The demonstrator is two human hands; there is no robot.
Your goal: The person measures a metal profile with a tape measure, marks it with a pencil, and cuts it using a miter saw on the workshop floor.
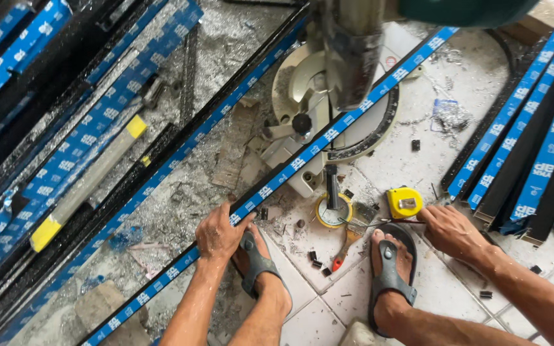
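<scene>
Floor: white tile [302, 320], gritty with metal shavings and small black offcuts; person squats on it in grey sandals.
Far left: stacked dark profiles [52, 128] with blue protective tape, well apart from both hands; a yellow-ended bar [88, 182] lies among them.
Left hand [218, 232]: closed over the long black strip [328, 134], fingers wrapped across its top, pressing it down just beside the left foot.
Strip position: runs diagonally from lower left to upper right, passing over the mitre saw base [328, 96] under the blurred saw head.
Strip handling (judgement): thin, long and stiff metal, probably light; likely to flex and swing at the free ends; taped face may be slick, cut ends sharp. Best held mid-length near the saw, palm flat on the tape.
Centre: orange-handled pliers [344, 247] on the tile between the feet.
Right hand [450, 230]: fingertips at the yellow tape measure [404, 202]; whether it grips cannot be told.
Far right: further taped profiles [533, 147].
</scene>
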